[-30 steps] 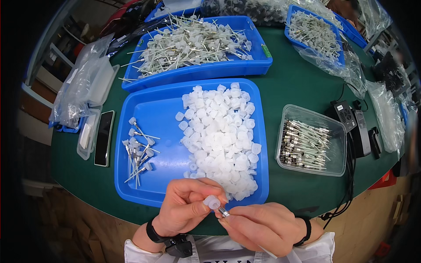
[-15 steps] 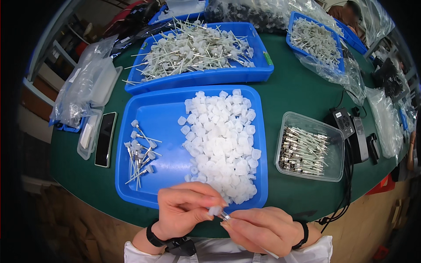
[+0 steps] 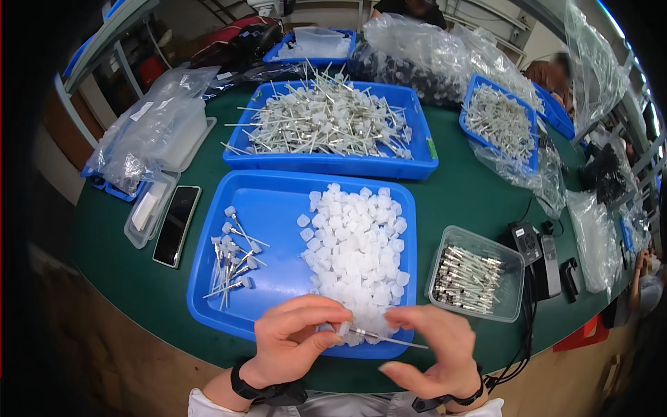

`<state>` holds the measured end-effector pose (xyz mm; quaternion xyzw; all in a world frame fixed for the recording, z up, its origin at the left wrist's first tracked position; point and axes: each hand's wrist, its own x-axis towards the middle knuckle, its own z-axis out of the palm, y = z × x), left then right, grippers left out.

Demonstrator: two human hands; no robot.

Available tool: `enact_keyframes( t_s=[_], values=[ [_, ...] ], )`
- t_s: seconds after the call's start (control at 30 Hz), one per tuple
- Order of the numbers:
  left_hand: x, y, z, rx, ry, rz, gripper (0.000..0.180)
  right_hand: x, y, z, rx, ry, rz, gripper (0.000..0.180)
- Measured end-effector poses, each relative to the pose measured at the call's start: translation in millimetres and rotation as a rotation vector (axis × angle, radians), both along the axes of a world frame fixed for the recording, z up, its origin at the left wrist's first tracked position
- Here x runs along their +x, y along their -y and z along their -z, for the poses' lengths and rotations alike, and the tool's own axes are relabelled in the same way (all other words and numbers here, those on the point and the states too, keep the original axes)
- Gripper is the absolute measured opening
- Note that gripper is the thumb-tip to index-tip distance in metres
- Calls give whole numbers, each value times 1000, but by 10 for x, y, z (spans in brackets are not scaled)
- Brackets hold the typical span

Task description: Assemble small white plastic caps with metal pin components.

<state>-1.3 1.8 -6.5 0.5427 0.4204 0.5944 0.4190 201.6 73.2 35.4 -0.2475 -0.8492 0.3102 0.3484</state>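
My left hand pinches a translucent white plastic cap between thumb and fingertips. From the cap a thin pale tube with a metal fitting sticks out to the right. My right hand is open beside the tube, thumb and fingers spread apart around its free end. Both hands hover over the near edge of a blue tray. Loose white caps heap up in its right half. Several capped tubes lie at its left.
Right of the tray, a clear plastic box holds metal-ended tubes, near a black device with cables. Behind stands a blue bin piled with capped tubes. A phone lies at left. Other people are at the back.
My right hand has let go of the metal fitting, opened and drawn away, uncovering the tube. My left hand keeps the cap. The view has tilted up, showing more of the background.
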Motion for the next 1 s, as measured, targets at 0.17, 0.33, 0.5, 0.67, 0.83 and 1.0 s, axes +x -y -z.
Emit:
enact_keyframes(
  t_s=[0.17, 0.33, 0.5, 0.67, 0.83, 1.0],
  values=[
    [87, 49, -16, -70, 163, 58, 28, -90, 91, 180, 164, 128, -42, 18],
    [85, 39, 65, -267, 331, 123, 27, -95, 89, 196, 195, 126, -51, 13],
    [107, 96, 184, -275, 494, 167, 25, -124, 151, 201, 210, 56, -66, 14],
    [140, 107, 190, -259, 597, 138, 24, -121, 160, 185, 226, 30, -117, 16],
    [81, 84, 133, -290, 529, 255, 22, -106, 128, 205, 166, -13, -197, 16],
    [68, 67, 73, -253, 439, 239, 26, -133, 139, 176, 133, -45, -210, 17]
  ],
)
